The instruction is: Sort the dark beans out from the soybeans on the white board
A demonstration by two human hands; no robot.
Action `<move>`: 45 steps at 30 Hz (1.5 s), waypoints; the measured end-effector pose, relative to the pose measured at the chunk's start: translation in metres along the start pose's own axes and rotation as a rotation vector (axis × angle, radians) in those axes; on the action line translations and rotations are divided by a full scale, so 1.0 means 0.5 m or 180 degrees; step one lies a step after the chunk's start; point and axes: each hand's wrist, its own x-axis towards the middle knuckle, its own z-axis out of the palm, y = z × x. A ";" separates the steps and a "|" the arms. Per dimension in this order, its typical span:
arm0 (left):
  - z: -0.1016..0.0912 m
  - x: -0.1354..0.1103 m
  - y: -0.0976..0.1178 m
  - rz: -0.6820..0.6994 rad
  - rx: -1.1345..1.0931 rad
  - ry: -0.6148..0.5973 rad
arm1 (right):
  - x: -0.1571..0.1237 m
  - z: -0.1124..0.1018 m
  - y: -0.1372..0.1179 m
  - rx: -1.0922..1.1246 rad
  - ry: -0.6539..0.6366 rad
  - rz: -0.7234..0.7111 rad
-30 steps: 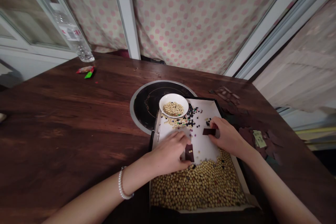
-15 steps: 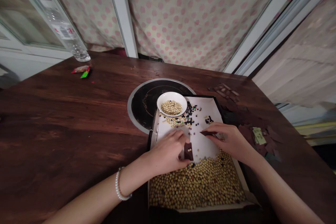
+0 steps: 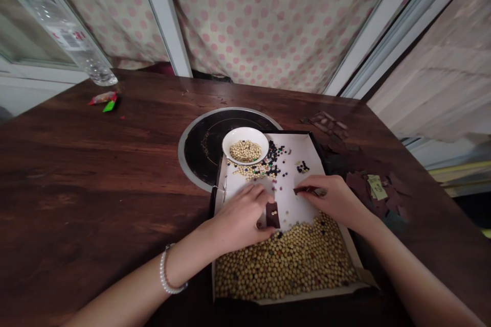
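My left hand curves over the box, its fingertips and thumb at opposite ends of a small dark brown packet with a couple of pale beads on it. Between thumb and fingers of my right hand is a dark brown piece, mostly hidden. Both hands are above a shallow white-lined box. A thick layer of pale yellow beads fills the box's near half. Black beads and other loose beads lie at its far end. A white bowl holding pale beads rests at the far left corner.
A round black hotplate is set into the wooden table. Brown packets and a yellow-green slip lie to the right, with more brown pieces behind. A plastic bottle and a red wrapper are far left.
The view has shifted slightly, so everything sits a little higher and further left. Both hands keep nearly the same places over the box; the right hand's piece looks tilted differently.
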 end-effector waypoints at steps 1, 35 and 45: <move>0.000 0.000 0.000 -0.0002 -0.0001 -0.0010 | 0.000 0.000 0.000 -0.0023 0.0016 -0.0011; 0.002 0.001 -0.002 0.0088 0.0064 0.0051 | 0.001 0.006 -0.008 -0.0019 -0.0012 -0.0157; 0.002 0.001 -0.003 0.0052 0.0033 0.0031 | -0.002 -0.002 0.003 0.0042 0.0178 -0.0050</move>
